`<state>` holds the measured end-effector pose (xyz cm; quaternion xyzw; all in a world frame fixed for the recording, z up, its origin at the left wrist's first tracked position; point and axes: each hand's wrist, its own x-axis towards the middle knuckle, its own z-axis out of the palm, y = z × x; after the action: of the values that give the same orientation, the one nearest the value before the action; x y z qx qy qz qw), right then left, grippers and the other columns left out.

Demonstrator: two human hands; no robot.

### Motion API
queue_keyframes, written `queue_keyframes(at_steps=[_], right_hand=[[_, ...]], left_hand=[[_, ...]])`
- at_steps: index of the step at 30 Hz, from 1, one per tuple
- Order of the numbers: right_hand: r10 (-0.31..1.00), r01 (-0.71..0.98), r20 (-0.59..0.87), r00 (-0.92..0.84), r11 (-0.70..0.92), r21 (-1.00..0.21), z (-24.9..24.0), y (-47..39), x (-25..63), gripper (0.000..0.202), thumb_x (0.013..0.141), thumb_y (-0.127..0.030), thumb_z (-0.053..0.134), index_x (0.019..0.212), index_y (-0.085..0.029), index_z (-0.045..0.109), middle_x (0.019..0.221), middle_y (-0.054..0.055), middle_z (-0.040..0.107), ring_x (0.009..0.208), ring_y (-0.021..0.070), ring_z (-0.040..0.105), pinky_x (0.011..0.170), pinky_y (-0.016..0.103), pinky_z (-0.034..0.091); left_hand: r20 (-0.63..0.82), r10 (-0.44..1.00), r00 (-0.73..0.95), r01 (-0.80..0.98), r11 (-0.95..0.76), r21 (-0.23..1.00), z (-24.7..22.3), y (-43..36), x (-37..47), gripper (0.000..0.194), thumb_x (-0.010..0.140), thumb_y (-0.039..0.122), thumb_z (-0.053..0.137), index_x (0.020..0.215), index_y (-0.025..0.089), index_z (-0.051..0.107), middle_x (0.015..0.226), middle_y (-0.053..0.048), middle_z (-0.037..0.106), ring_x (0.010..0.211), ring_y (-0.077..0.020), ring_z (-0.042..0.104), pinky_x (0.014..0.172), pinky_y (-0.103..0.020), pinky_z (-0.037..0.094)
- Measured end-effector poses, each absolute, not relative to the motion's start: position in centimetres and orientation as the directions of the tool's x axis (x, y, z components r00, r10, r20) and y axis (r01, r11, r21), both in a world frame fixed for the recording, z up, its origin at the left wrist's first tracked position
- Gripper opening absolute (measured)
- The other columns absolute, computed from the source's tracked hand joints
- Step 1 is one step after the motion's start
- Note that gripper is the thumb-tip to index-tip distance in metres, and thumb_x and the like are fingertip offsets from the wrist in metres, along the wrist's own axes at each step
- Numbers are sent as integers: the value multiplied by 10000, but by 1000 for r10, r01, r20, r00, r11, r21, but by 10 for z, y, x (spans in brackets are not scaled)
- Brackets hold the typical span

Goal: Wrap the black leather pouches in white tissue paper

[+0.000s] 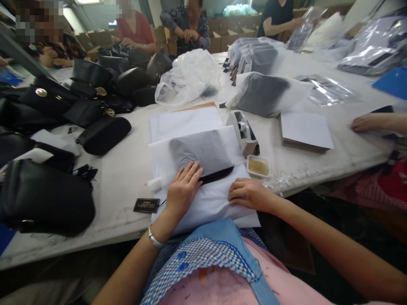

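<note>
Paper-wrapped bag (205,150) sat under flat, gripless left fingers (190,172); right fingers (238,192) curled, hold unclear, yellowish-filled dish (258,175) just past 'em.

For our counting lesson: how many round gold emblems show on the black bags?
3: the left emblem, the upper right emblem, and the lower right emblem just below it, all on black bags at picture left. Others may be hidden.

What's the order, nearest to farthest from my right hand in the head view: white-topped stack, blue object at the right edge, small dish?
From your right hand:
1. Small dish: just beyond, slightly right.
2. White-topped stack: farther out, to the right.
3. Blue object: farthest, at the picture's right edge.
</note>
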<state>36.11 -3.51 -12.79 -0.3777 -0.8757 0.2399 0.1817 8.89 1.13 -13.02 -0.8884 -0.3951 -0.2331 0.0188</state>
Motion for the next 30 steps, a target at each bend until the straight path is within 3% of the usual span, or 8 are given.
queue_keyframes(at_steps=[8,12,16,22,26,30], right_hand=[[746,613,1,-666,548,-570,-113,-28,358,200,934,-316,602,870,-225,768,864,36,716,792,163,660,761,271,486],[743,610,41,-668,579,-541,-111,-30,355,191,927,-359,612,928,-228,750,929,42,707,840,169,645,791,288,472],[622,532,80,-779,723,-442,-115,-42,351,344,878,-489,653,1078,-211,689,1049,73,682,961,224,590,891,365,427],[610,563,97,-786,772,-294,-128,-51,349,188,966,-311,530,1019,-196,669,1055,74,672,975,220,553,877,365,408],[616,549,137,-775,765,-337,-131,-49,351,219,983,-297,502,960,-213,703,1002,61,696,917,200,581,833,348,419],[681,556,102,-725,666,-497,-120,-47,350,211,968,-288,538,931,-216,733,971,49,723,885,182,625,843,336,449]], left_hand=[[420,696,583,698,-693,179,-127,13,87,380,973,238,503,1348,198,554,1476,-86,496,1389,-252,432,1126,-469,409],[405,697,591,701,-693,170,-123,14,86,374,967,255,526,1331,180,565,1476,-86,498,1386,-249,437,1127,-451,411],[403,697,593,702,-693,165,-122,14,85,359,968,258,526,1312,169,576,1469,-85,506,1379,-246,447,1128,-437,411],[412,704,579,701,-687,189,-124,13,85,363,976,259,509,1328,186,563,1479,-70,497,1387,-239,435,1140,-438,392],[412,701,582,691,-694,204,-124,14,86,365,972,256,515,1328,189,565,1474,-75,502,1387,-243,435,1137,-441,395],[398,708,583,689,-691,219,-121,15,85,366,967,277,533,1316,177,575,1472,-81,506,1384,-244,440,1140,-435,392]])
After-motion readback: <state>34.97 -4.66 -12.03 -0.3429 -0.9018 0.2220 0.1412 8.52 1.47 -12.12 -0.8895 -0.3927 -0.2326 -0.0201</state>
